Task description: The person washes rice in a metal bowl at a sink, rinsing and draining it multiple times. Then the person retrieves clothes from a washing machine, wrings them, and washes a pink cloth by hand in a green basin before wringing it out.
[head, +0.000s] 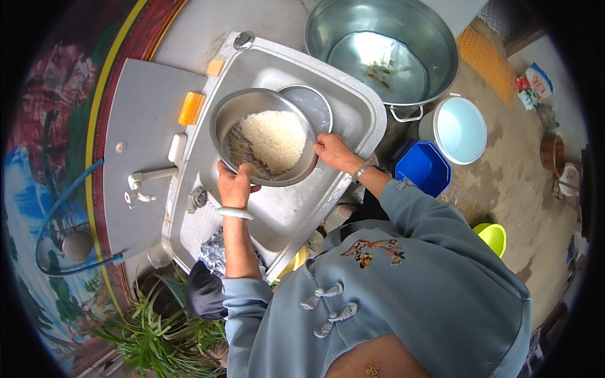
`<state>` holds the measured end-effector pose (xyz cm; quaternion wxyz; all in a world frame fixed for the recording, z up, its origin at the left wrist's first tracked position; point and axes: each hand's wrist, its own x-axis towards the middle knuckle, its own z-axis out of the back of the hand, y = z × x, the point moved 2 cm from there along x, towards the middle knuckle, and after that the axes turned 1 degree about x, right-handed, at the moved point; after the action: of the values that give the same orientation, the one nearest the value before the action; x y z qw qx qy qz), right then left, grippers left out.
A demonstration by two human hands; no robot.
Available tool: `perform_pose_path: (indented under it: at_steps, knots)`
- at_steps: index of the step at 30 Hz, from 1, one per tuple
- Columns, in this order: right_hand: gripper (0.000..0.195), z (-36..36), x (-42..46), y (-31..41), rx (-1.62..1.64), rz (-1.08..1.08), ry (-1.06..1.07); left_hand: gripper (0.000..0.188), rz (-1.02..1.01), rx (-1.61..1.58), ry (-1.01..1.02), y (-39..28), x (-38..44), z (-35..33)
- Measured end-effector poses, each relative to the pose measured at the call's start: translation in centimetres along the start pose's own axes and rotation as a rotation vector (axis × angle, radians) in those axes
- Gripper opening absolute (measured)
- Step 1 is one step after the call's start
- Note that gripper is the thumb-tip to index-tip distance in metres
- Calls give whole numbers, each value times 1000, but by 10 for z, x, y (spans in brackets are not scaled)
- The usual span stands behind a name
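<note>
A steel bowl point(218, 124) of white rice grains point(279, 137) is tilted over a stainless steel sink point(279, 222). My left hand point(235, 183) grips its near left rim, thumb on top and fingers underneath. On the right side of the rim, my right hand point(333, 150) pinches the edge. The grains lie heaped toward the upper right, and the bowl's lower left looks darker and wet. Partly hidden behind the bowl, a second round metal vessel point(314, 106) stands in the sink.
A plastic tap point(151, 177) juts beside the sink's left edge, near an orange soap bar point(191, 108). Beyond the sink stands a large metal basin point(439, 52) holding water. A white bucket point(461, 130) and a blue tub point(424, 167) are on the right floor; a leafy plant point(160, 330) grows lower left.
</note>
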<state>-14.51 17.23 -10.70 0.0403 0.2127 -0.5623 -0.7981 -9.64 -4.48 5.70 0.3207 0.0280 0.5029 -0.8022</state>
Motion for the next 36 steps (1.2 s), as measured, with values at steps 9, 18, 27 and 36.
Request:
perform_pose_path:
  at_steps: [9,18,27,36]
  knots:
    - [28,-2,-6,10,121,110,55,35,250,-484,-97,91,-30,50]
    - [24,0,-9,10,55,45,54,32,256,-840,-190,138,-65,126]
    - [26,-10,-5,-1,-91,311,-31,34,283,-996,-244,161,-75,126]
    - [15,-10,-4,-2,-160,247,47,28,451,-988,-195,260,-47,52]
